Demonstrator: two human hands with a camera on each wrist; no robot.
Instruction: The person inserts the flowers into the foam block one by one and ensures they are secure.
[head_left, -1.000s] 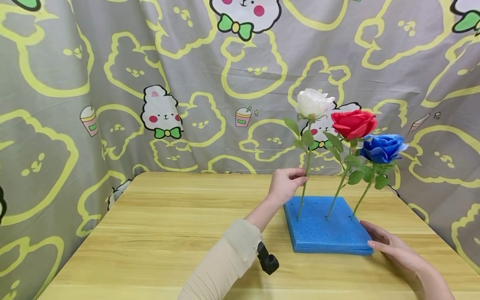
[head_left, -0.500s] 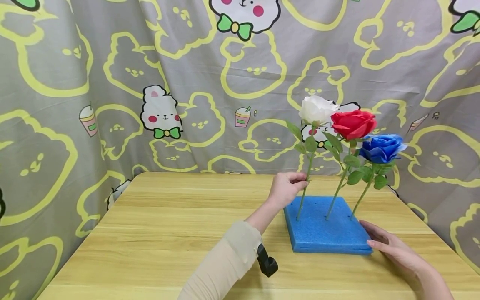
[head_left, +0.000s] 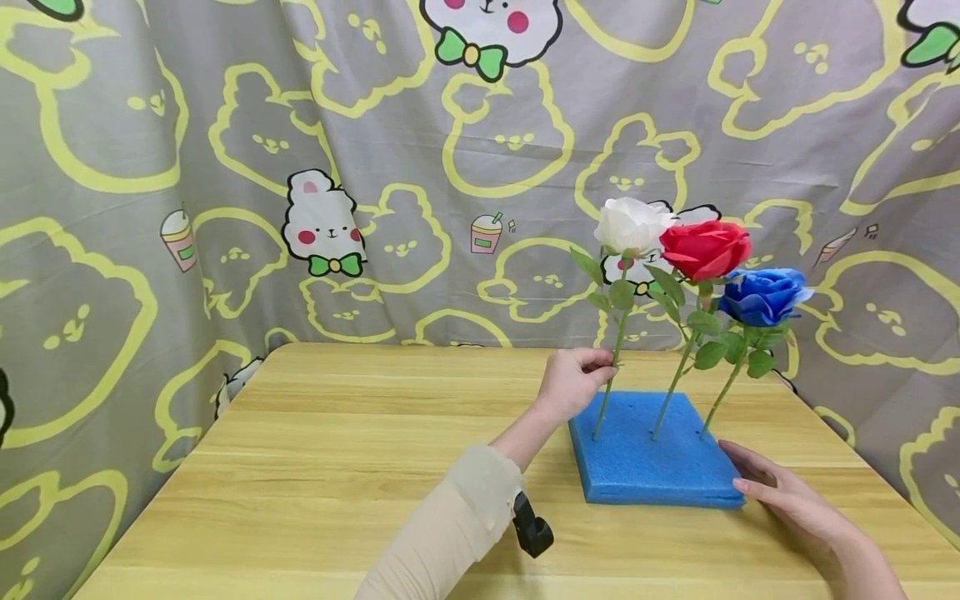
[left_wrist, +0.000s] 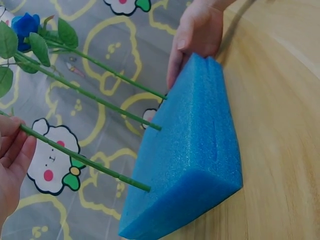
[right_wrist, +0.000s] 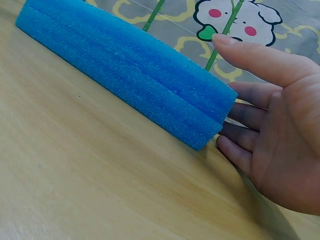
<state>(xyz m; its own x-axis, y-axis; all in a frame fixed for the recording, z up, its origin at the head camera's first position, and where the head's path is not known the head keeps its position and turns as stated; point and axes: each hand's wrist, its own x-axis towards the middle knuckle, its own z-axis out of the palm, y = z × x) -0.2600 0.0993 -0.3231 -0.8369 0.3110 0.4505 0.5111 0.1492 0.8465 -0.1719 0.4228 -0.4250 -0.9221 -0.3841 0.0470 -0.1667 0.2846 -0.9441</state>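
Observation:
In the head view, my left hand pinches the stem of a white rose between thumb and fingers. Its lower end stands in a blue foam block, where the left wrist view shows the stem entering the top. A red rose and a blue rose stand to its right in the same block. My right hand rests against the block's right side. In the right wrist view the thumb is extended above the edge and the other fingers touch the end face, their tips partly hidden.
The block lies on a light wooden table, right of centre. A grey curtain with yellow outlines and cartoon bears hangs behind the table. A black device is strapped at my left wrist, below the beige sleeve.
The white rose has come down and its bloom has shifted slightly right; my left hand has moved a little lower with it. My right hand and the block have stayed put.

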